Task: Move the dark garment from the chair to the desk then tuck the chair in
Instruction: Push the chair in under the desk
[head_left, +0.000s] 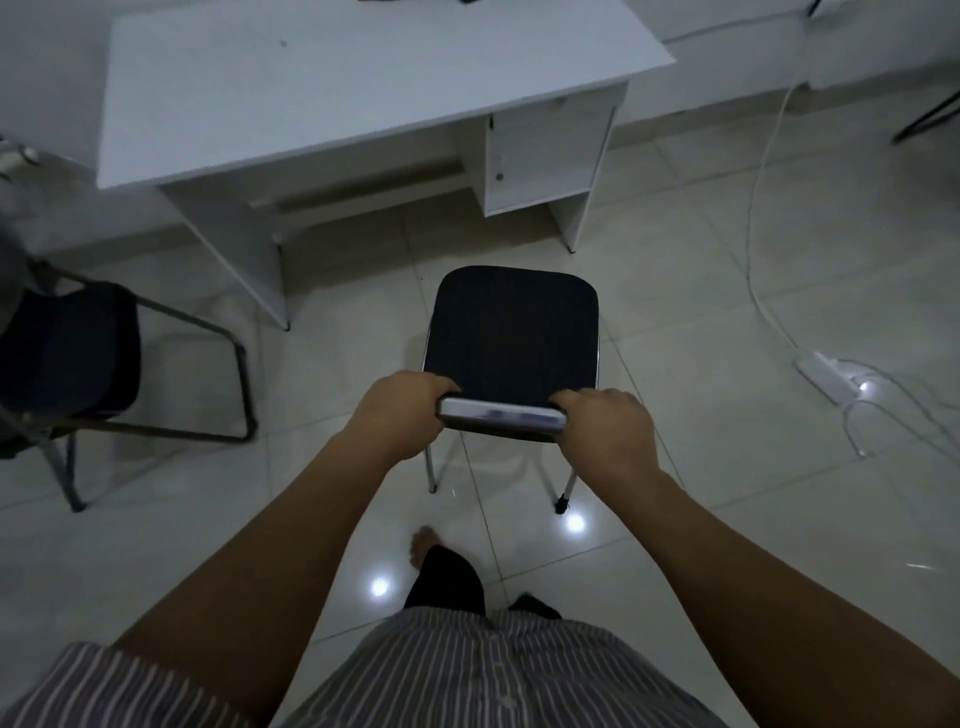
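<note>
- Head view: both hands gripped the chair's backrest top. The left hand (400, 413) wrapped the left end and the right hand (605, 434) the right end, fingers (571, 399) curled shut over the rail toward the seat.
- The chair (511, 338) stood on the tiled floor (701, 312), facing the table (337, 88) but apart from it, a strip of floor between its front edge and the kneehole.
- The seat was bare: no garment lay on it. Small dark shapes sat at the table's far edge, cut off by the frame; whether they were the garment could not be told.
- Judged from this, the garment step looked done and the tucking step was in hand.
- The next move called for a straight push forward, steered slightly left so the chair entered the gap between the table's left leg (244, 260) and the drawer unit (545, 156).
- A second chair (67, 353) stood at the left, well clear of that path.
</note>
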